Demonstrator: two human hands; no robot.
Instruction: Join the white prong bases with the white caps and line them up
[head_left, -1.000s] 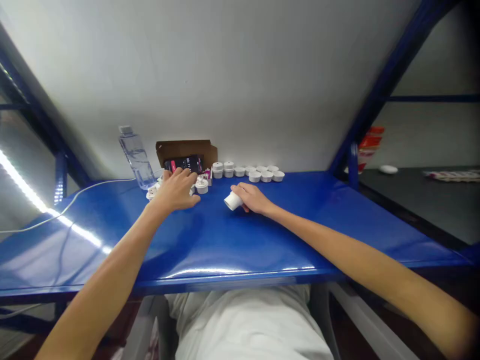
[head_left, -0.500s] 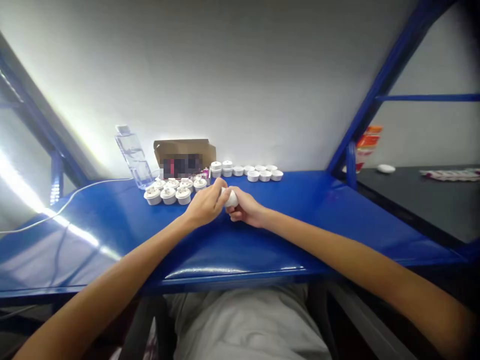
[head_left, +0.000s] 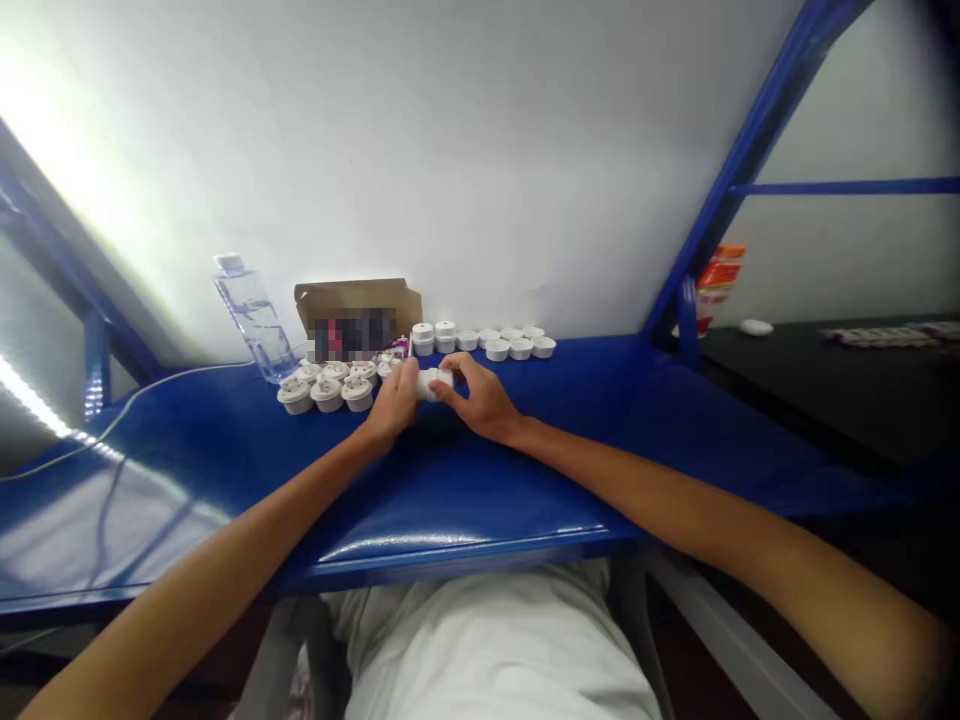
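Note:
Between my hands, just above the blue table (head_left: 480, 470), is a small white round plastic piece (head_left: 431, 384). Its kind I cannot make out. My left hand (head_left: 395, 405) is closed around the left end, and that end is hidden behind the fingers. My right hand (head_left: 480, 398) pinches the right end between thumb and fingers. Just left of my left hand stand several white round plastic units (head_left: 327, 393) with small metal-looking parts on top. Beyond my hands are several open white plastic cups (head_left: 497, 350), two of them at the left topped with white round pieces (head_left: 423, 331).
An open cardboard box (head_left: 352, 292) with blurred contents stands against the wall. A clear bottle with liquid (head_left: 259, 320) leans beside it. A white cable (head_left: 135, 398) runs along the left. Blue frame posts (head_left: 686, 240) flank the table; a dark surface (head_left: 810, 390) lies at right.
My hands have shifted slightly left with the white piece, now held sideways. The right hand has turned from wrapped around it to a pinch from above. The camera view has moved slightly.

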